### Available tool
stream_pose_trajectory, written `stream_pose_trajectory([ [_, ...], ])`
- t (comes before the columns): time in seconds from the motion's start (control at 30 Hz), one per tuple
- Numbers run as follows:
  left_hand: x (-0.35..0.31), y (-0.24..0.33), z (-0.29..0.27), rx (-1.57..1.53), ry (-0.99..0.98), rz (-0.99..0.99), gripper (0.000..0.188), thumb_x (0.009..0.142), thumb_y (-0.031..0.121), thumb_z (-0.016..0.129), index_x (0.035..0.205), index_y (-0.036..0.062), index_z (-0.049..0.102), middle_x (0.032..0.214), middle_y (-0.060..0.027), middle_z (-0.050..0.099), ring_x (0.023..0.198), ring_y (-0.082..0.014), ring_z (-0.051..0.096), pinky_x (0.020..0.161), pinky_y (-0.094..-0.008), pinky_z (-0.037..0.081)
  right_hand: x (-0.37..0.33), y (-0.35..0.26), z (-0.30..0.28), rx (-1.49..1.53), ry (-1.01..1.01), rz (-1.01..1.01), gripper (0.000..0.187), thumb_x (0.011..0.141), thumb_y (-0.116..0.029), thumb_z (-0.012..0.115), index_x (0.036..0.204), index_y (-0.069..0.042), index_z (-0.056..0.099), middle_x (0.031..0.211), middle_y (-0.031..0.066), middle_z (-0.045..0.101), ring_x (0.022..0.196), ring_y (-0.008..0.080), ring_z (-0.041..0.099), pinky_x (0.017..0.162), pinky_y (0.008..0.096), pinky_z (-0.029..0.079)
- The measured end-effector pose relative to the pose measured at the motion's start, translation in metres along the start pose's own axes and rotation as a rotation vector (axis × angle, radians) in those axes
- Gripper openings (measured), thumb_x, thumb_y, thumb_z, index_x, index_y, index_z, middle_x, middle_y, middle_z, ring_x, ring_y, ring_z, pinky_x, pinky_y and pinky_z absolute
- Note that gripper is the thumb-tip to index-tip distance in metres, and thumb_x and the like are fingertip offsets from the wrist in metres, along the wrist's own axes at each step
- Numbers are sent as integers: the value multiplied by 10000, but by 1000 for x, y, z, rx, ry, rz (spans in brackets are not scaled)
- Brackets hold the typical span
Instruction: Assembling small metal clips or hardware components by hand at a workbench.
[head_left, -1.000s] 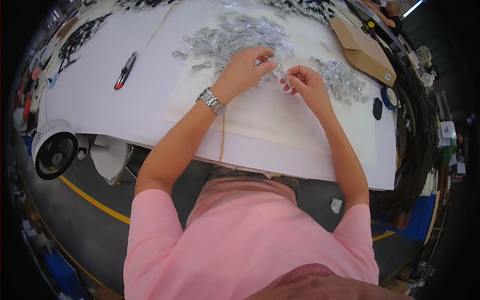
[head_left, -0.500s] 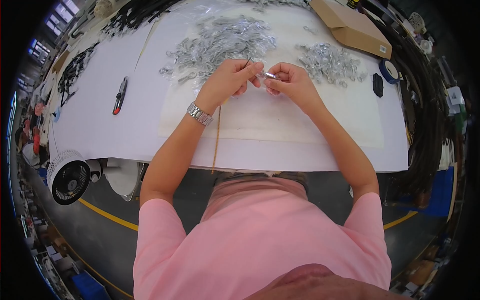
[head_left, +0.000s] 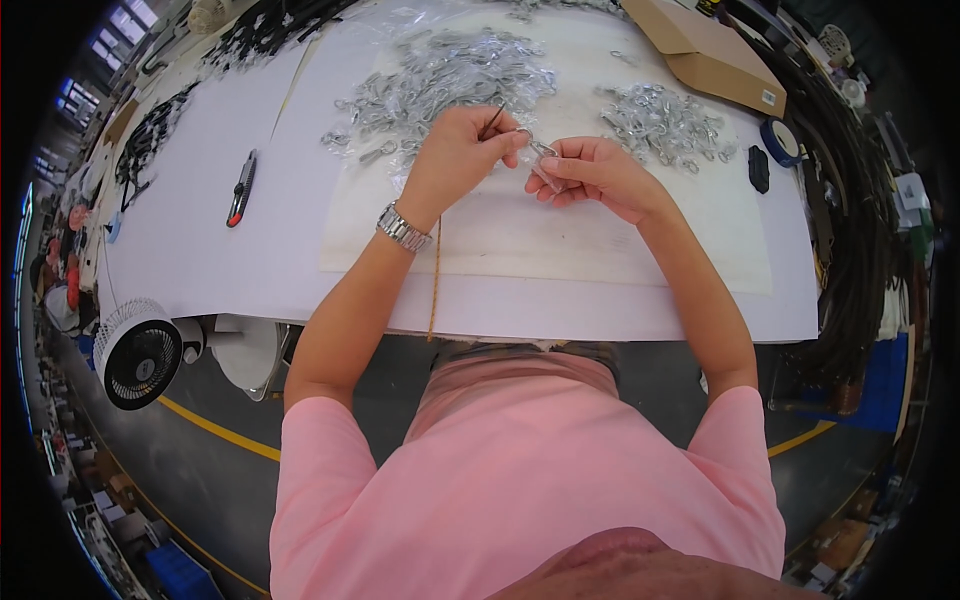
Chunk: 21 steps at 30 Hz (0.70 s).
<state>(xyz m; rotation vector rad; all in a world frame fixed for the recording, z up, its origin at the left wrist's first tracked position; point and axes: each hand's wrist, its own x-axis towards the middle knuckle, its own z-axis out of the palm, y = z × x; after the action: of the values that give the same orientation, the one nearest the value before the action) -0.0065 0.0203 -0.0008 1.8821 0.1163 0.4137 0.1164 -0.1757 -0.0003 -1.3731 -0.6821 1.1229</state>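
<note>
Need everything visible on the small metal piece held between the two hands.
The small metal clip is silvery, thin and shiny, with what looks like a ring at one end; finer detail is too small to tell. It is held above the cream mat, pinched between the fingertips of the left hand and right hand, with piles of similar pieces behind.

A flat brown cardboard box (head_left: 706, 52) lies at the table's far edge, at about one o'clock from the person's hands, long and rectangular, angled across the corner. A small white label (head_left: 768, 97) sits on its near right end. No screens or signs show anywhere else in view.
</note>
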Motion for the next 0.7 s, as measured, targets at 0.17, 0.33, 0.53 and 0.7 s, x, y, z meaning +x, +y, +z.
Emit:
stream_pose_trajectory([
  [0.17, -2, -1, 1, 230, -122, 76, 277, 964, 233, 699, 780, 27, 671, 600, 13, 586, 534, -47, 463, 491, -245, 354, 3, 6, -3, -123, -53, -31, 253, 982, -283, 706, 1037, -37, 694, 948, 83, 753, 822, 139, 701, 761, 279, 562],
  [0.33, -5, 8, 1, 291, -119, 85, 278, 972, 224, 686, 785, 20, 660, 625, -12, 603, 568, -74, 521, 529, -276, 404, -1, 0, -3, -75, -26, -34, 238, 998, -262, 691, 1066, -34, 693, 955, 72, 752, 797, 135, 701, 746, 285, 562],
  [0.53, -6, 4, 12, 341, 23, 312, 128, 949, 110, 653, 942, -2, 716, 684, -62, 650, 594, -118, 574, 567, -291, 452, 4, 7, -17, 180, -82, 32, 273, 1015, -252, 670, 1132, -6, 675, 999, 112, 757, 812, 145, 721, 751, 282, 592],
  [0.7, -7, 2, 10, 257, 60, 288, 179, 952, 93, 627, 1055, 20, 754, 681, -57, 645, 596, -110, 594, 563, -274, 450, 1, 4, -15, 104, -202, 8, 293, 1030, -256, 641, 1141, 15, 668, 1044, 157, 756, 878, 171, 745, 782, 300, 611],
])
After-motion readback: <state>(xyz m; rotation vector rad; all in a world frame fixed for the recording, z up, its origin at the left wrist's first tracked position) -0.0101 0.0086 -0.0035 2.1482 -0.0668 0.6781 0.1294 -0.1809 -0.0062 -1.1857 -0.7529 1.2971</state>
